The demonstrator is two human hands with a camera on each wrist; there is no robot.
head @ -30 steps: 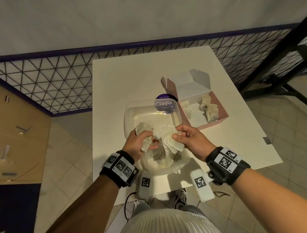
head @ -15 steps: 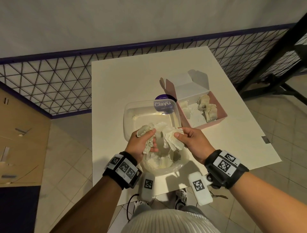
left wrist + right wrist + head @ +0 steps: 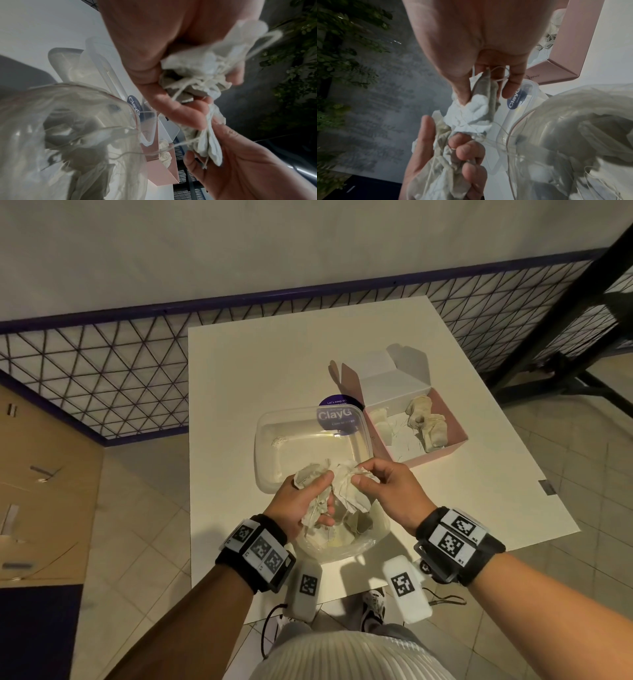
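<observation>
A crumpled bunch of pale tea bags with tangled strings (image 3: 342, 491) hangs over a clear round bowl (image 3: 346, 546) at the table's near edge. My left hand (image 3: 308, 498) grips the left part of the bunch (image 3: 197, 70), fingers curled round it. My right hand (image 3: 375, 484) pinches the bunch's upper right part (image 3: 471, 116) between thumb and fingers. Strings trail from the bunch down into the bowl (image 3: 51, 121), where more tea bags lie.
A clear rectangular container (image 3: 274, 440) with a purple ClayG sticker sits just beyond the bowl. To its right an open pink box (image 3: 455, 436) holds more tea bags. The white table (image 3: 257, 371) stands against a black mesh fence (image 3: 102, 378).
The hands have drawn closer together and the bunch is more crumpled. My right hand's pinch has shifted from the fanned lower bags to the top of the bunch.
</observation>
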